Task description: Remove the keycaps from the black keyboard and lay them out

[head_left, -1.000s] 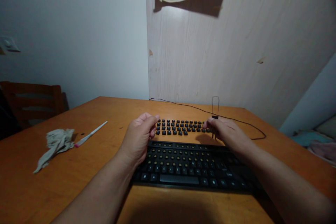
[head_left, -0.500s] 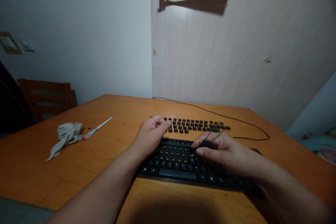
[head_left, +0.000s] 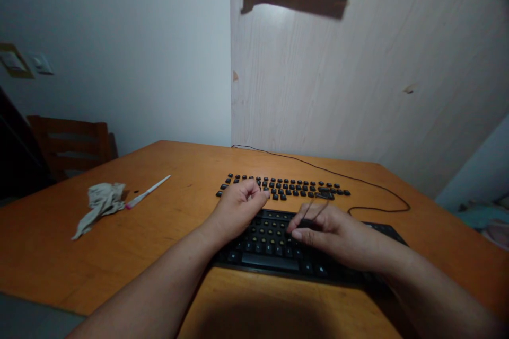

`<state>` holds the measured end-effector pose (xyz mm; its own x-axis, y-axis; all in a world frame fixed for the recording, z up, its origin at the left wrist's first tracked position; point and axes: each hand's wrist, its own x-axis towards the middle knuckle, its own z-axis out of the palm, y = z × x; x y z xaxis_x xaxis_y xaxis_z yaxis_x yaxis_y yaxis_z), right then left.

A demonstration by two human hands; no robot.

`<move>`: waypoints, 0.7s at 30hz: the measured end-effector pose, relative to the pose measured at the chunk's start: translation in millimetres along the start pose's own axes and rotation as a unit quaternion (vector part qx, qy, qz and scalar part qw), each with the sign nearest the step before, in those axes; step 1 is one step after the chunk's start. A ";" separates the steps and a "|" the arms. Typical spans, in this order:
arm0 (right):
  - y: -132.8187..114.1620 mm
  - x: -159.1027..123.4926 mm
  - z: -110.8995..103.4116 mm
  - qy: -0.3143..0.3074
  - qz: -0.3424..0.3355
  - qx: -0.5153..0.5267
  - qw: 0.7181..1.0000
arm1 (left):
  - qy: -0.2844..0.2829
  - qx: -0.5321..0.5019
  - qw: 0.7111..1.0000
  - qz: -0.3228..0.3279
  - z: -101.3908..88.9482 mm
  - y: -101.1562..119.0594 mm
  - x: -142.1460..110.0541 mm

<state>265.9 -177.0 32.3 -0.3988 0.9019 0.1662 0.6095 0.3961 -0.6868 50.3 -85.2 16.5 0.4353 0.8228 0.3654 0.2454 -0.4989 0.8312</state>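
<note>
A black keyboard (head_left: pixel 270 262) lies on the table, with many upper keys stripped to pale-topped stems and its space bar in place. My right hand (head_left: pixel 338 235) is over its middle, fingers closed on a keycap puller (head_left: pixel 307 224) whose thin wires stick up above the fingers. The puller's lower end is hidden. My left hand (head_left: pixel 240 206) is curled above the keyboard's upper left part, thumb against the bent fingers; I cannot tell what is inside. Behind the keyboard, loose black keycaps (head_left: pixel 293 187) lie in rows, some hidden by the left hand.
A crumpled pale cloth (head_left: pixel 104 201) lies on the left of the wooden table (head_left: pixel 131 270), beside a thin white brush-like tool (head_left: pixel 150 190). A black cable (head_left: pixel 374 184) curves across the back right. A chair (head_left: pixel 71 143) stands at the left, and walls rise behind.
My right hand has come down from the keycap rows to the keyboard with the puller. My left hand has shifted right, staying curled. The camera view has turned slightly left.
</note>
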 end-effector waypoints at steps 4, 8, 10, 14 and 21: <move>0.3 2.3 4.1 -0.007 0.003 0.018 1.000 | -0.007 0.015 1.000 0.018 2.2 -1.1 -0.2; 0.2 3.0 7.9 -0.032 0.038 0.040 0.998 | -0.015 0.037 0.999 0.014 4.3 -0.3 -1.6; 0.4 2.6 9.4 -0.047 0.058 0.041 0.996 | -0.018 0.048 0.999 0.016 5.7 -0.7 -2.5; 2.1 1.2 13.2 -0.065 0.098 0.054 0.992 | -0.030 0.055 0.998 0.028 8.7 -3.6 -3.9; 0.6 0.6 19.2 -0.049 0.130 0.087 0.986 | -0.055 0.066 0.996 0.036 11.0 -4.1 -6.2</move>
<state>253.0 -179.5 18.4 -0.3140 0.9447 -0.0946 0.5759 0.1103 -0.8100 56.2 -91.2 6.2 0.5470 0.7519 0.3679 0.3185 -0.5934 0.7392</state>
